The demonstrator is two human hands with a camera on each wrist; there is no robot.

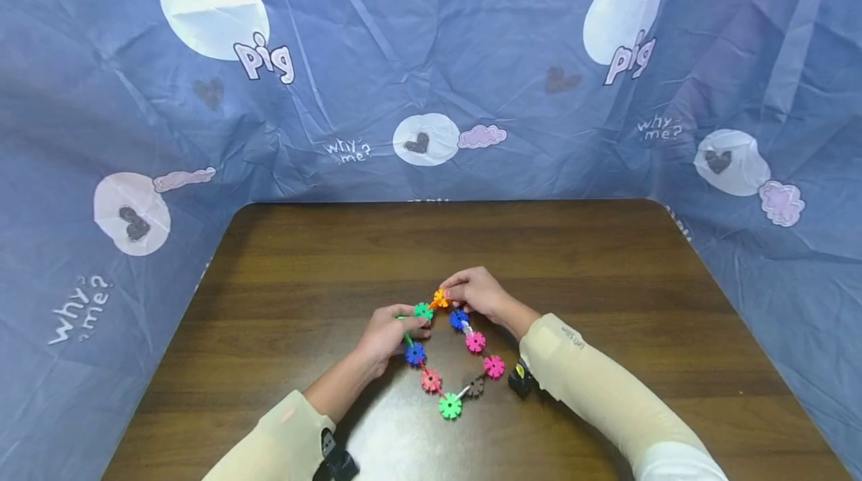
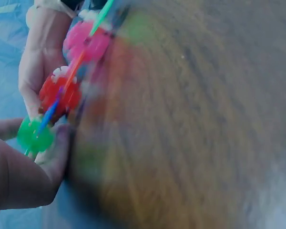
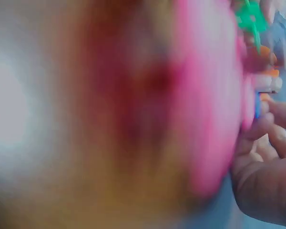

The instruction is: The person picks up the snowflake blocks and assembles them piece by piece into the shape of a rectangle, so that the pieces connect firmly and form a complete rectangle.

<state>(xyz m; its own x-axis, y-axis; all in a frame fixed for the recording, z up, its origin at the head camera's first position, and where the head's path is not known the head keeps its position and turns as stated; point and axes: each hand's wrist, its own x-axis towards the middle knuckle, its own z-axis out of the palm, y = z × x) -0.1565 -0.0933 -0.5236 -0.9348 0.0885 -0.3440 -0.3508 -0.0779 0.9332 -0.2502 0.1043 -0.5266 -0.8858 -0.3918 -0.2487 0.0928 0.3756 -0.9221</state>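
Note:
A chain of notched plastic snowflake discs forms a loop between the two hands in the head view. My left hand [image 1: 387, 335] pinches a teal-green snowflake disc [image 1: 423, 310] at the loop's far left. From the right, my right hand [image 1: 480, 294] pinches an orange snowflake disc [image 1: 441, 297] right beside the green one. Below the right fingers hangs a blue disc [image 1: 459, 318], followed by a pink disc [image 1: 475, 342]. Down the left side run another blue disc [image 1: 415, 353] and a coral disc [image 1: 431, 380]. A light-green disc [image 1: 450, 406] marks the near end.
The brown wooden table [image 1: 303, 256] lies beneath both hands. Behind it and along its sides hangs a blue printed cloth [image 1: 377, 77]. A small black wrist camera [image 1: 520, 378] sits by the right sleeve, near a second pink disc [image 1: 494, 366].

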